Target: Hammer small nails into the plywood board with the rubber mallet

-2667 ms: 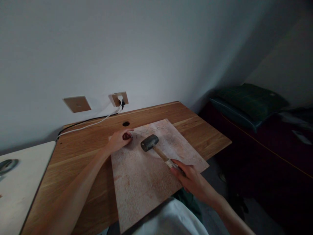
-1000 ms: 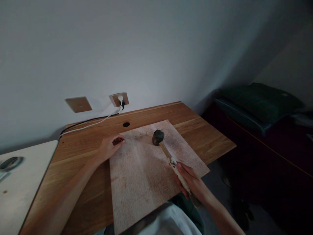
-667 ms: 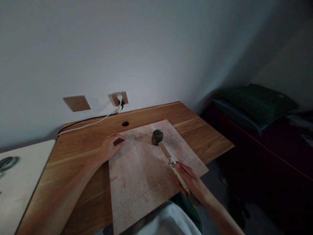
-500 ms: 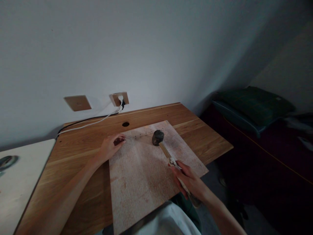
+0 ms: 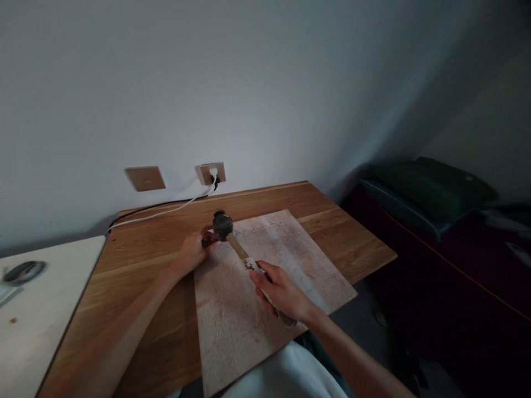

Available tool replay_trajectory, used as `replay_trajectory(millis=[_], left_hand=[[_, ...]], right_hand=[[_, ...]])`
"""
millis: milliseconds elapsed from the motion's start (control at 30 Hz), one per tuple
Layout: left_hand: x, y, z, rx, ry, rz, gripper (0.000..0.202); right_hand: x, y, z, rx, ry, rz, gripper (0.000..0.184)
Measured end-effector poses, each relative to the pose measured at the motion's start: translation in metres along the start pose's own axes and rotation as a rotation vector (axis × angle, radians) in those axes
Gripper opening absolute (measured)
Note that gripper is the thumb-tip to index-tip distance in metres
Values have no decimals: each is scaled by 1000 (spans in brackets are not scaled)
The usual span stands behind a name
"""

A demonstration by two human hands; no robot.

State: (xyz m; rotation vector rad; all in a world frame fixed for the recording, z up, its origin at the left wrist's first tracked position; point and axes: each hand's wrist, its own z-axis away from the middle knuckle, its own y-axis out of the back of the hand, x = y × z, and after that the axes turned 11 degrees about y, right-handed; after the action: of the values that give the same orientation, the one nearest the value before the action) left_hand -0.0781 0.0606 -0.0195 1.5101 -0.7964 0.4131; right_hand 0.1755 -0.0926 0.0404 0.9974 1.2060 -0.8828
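Note:
My right hand [image 5: 280, 290] is wrapped around the wooden handle of a mallet [image 5: 223, 226], which has white wrapping partway along. The mallet's dark, rounded head is at the far left corner of a pale, stained board [image 5: 249, 309]. Right beside that head, my left hand [image 5: 198, 251] has its fingers closed at the board's edge. Something dark reddish shows at those fingertips, too small and dim to name. Several tiny upright bits, like nails, stand along the board's far edge; the mallet partly hides that corner.
The board lies on a wooden desk [image 5: 357, 243] and juts over its near edge. Cables [image 5: 166, 210] run from a wall socket [image 5: 211, 173] along the desk's back. A white surface [image 5: 50, 309] with a roll of tape [image 5: 25, 272] is at left, a dark green cushion [image 5: 431, 185] at right.
My right hand has swung the mallet leftward, bringing its head from the board's far middle to beside my left hand. My left hand stays at the board's corner. The view has shifted slightly.

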Motion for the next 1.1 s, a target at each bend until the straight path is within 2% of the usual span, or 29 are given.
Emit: replay_trajectory(millis=[133, 367, 467, 600, 700, 767, 967, 1100], left_hand=[[3, 2, 1, -5, 4, 15, 44], [2, 0, 1, -31, 5, 106, 45], [0, -2, 1, -25, -7, 126, 42], [-1, -1, 1, -29, -41, 128, 43], [0, 0, 1, -40, -58, 134, 41], [0, 0, 1, -32, -74, 120, 36], [-4, -3, 0, -19, -106, 107, 36], [-6, -4, -1, -12, -106, 88, 36]], right_hand=[[7, -7, -7, 8, -7, 46, 34], [13, -9, -5, 27, -19, 87, 32], [14, -9, -5, 52, 17, 98, 33], [15, -7, -5, 43, 0, 79, 32], [17, 0, 7, 63, 4, 43, 36], [19, 8, 22, 122, 4, 9, 41], [27, 37, 75, 484, -128, -110, 57], [31, 35, 89, 595, -165, -371, 63]])
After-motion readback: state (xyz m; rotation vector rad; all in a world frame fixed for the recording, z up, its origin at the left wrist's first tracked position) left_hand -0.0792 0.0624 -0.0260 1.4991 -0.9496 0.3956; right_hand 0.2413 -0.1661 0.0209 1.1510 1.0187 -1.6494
